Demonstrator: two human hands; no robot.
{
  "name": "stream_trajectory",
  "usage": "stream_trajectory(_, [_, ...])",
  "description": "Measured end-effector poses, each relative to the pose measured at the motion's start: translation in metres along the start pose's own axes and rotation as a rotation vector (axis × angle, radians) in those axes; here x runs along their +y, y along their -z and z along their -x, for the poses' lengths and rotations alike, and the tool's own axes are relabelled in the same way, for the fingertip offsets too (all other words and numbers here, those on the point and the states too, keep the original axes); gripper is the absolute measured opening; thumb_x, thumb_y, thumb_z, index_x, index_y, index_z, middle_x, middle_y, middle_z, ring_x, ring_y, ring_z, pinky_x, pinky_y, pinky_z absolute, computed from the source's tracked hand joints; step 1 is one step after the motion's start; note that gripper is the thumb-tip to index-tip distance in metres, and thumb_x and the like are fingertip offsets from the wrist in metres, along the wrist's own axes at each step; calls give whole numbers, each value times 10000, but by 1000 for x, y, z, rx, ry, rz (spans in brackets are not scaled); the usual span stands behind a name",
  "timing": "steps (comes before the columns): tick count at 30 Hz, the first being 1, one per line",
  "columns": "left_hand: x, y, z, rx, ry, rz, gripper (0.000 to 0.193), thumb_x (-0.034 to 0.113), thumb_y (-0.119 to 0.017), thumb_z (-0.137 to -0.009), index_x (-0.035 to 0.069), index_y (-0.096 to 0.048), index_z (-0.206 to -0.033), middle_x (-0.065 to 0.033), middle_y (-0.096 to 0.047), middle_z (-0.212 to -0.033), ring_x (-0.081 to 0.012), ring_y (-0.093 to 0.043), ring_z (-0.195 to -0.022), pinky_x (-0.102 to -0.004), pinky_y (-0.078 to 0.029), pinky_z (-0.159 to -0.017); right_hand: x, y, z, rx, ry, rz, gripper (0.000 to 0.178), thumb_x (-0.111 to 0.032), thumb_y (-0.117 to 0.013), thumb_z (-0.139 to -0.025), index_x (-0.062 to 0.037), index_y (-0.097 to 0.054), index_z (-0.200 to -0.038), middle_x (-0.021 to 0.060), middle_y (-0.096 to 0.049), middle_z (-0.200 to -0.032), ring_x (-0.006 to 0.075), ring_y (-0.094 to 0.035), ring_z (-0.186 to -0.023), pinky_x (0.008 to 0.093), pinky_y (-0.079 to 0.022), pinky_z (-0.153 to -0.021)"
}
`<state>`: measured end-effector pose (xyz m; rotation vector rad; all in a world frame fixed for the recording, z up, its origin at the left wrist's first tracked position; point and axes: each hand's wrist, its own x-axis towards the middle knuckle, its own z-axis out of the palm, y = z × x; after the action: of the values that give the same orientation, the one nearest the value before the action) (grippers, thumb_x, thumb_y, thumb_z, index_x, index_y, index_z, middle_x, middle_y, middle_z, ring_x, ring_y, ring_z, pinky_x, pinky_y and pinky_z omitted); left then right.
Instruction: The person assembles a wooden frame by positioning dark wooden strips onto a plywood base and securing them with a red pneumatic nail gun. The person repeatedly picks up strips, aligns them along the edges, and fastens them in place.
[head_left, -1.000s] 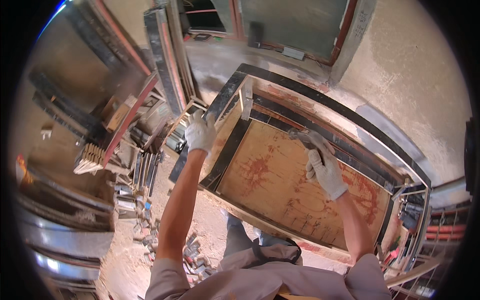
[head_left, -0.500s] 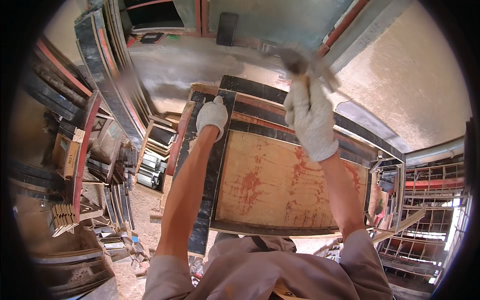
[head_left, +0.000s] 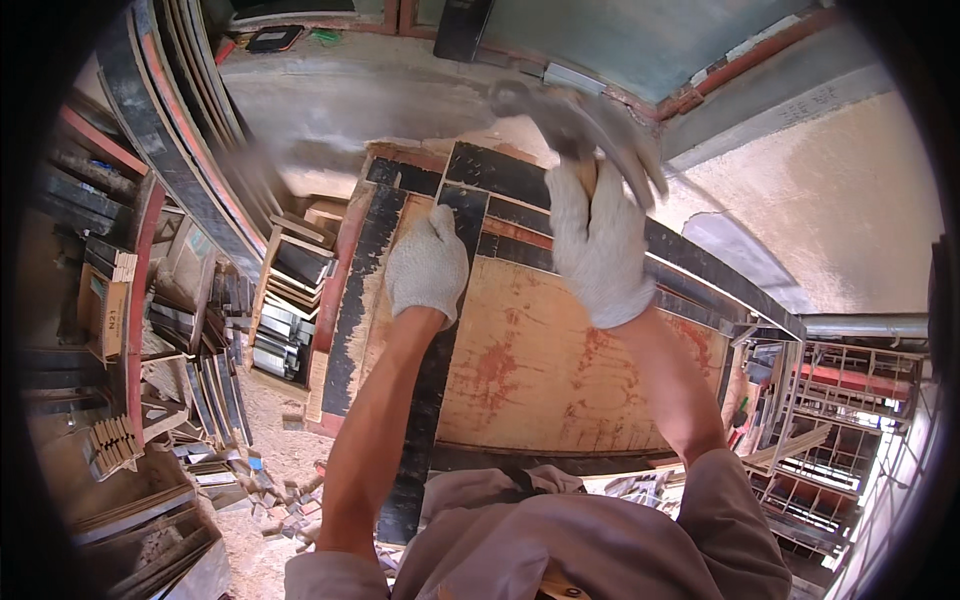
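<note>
My right hand (head_left: 603, 245), in a pale knit work glove, grips a claw hammer (head_left: 575, 125) by its wooden handle. The hammer is raised over the far part of the workbench, its metal head blurred. My left hand (head_left: 425, 268), gloved alike, rests closed on a long black wooden strip (head_left: 428, 400), thumb uppermost. Whatever its fingers may pinch is hidden. That strip runs from near my body to the far edge, along the left side of a tan plywood panel (head_left: 550, 360) with red stains. Black crosspieces (head_left: 520, 215) lie beyond the panel.
Left of the bench stands a wooden box (head_left: 285, 310) of stacked pieces. Long curved-looking boards (head_left: 175, 130) lean at the far left, and offcuts (head_left: 290, 505) litter the floor. A dark slab (head_left: 462, 28) leans by the far wall; metal racks (head_left: 850, 430) stand at right.
The hammer and my right hand have shifted slightly left in view. My left hand appears a little nearer to me, still on the strip. The whole view has also shifted somewhat.
</note>
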<state>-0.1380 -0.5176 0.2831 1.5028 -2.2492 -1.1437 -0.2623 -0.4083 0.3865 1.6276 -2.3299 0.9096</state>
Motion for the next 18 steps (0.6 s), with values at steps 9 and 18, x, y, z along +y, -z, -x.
stream_trajectory(9, [-1, -4, -1, 20, -50, -6, 607, 447, -350, -1095, -48, -697, -1035, -342, -697, -1018, -512, -666, -1000, -565, -505, -902, -1, 17, -17, -144, -277, -91, 426, -392, -538, -1063, 15, -626, -1151, 295, -675, -1060, 430, -708, -818, 498, -560, -666])
stream_trajectory(18, [2, -7, 3, 24, -97, -10, 606, 438, -352, -1094, -54, -689, -988, -338, -699, -1013, -508, -670, -991, -566, -506, -898, 17, 1, -26, -296, -224, 84, 477, -422, -443, -1089, 14, -587, -1219, 281, -700, -918, 435, -718, -820, 496, -577, -710])
